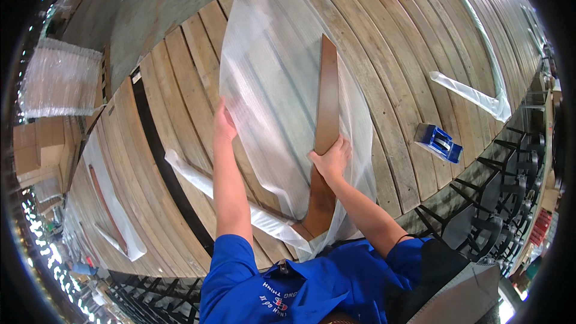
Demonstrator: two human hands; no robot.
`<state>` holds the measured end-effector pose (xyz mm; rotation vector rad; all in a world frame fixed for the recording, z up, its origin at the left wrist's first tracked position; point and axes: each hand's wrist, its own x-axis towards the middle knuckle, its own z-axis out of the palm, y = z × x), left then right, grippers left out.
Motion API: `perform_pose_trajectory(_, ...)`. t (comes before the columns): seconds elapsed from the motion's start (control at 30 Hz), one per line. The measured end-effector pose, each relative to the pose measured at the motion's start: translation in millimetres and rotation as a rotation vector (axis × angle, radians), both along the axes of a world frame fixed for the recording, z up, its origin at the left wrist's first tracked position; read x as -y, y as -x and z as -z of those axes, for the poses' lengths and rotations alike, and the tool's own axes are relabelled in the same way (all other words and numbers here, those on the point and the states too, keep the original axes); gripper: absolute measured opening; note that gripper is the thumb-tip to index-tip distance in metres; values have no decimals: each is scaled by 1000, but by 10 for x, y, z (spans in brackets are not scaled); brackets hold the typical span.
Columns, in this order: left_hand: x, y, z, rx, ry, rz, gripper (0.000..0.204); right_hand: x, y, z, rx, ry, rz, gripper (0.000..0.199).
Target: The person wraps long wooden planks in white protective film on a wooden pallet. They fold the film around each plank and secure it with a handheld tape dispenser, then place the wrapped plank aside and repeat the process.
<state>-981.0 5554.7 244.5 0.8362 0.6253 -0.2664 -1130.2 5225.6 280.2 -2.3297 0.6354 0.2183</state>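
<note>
A large sheet of translucent white foam wrap (270, 72) lies spread in front of me on the slatted wooden table. On its right part rests a brown L-shaped wooden piece (327, 96), its long bare arm pointing away from me. The piece's other arm, running to the left, is covered in a white foam sleeve (264, 219). My right hand (335, 157) is closed around the bare arm near its middle, thumb on top. At the sheet's left edge my left hand (225, 125) pinches the foam; some of its fingers are hidden.
A blue tape dispenser (440, 142) stands to the right. Beyond it lies a foam-wrapped L-shaped piece (495, 105). Another reddish-brown piece on foam (111, 210) is at the far left. Black metal frames (489, 204) stand past the table's right edge; wrapped cartons (60, 78) stand left.
</note>
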Motion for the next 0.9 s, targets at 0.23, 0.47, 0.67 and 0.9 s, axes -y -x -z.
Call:
perform_pose_trajectory(0.23,-355,-1572,-407,322,-188,-164,60,-50,46,151,-66,123,12,98)
perform_pose_trajectory(0.47,-562,-940,-897,285,-884,-521,67,-48,132,236,-9,119,-11,99)
perform_pose_trajectory(0.67,-2,2176,-731,-104,-1538,-226,64,-37,579,-120,-24,41,33,107)
perform_pose_trajectory(0.9,732,3774,140,-939,-1162,-168,121,-338,1147,-47,-196,148,55,114)
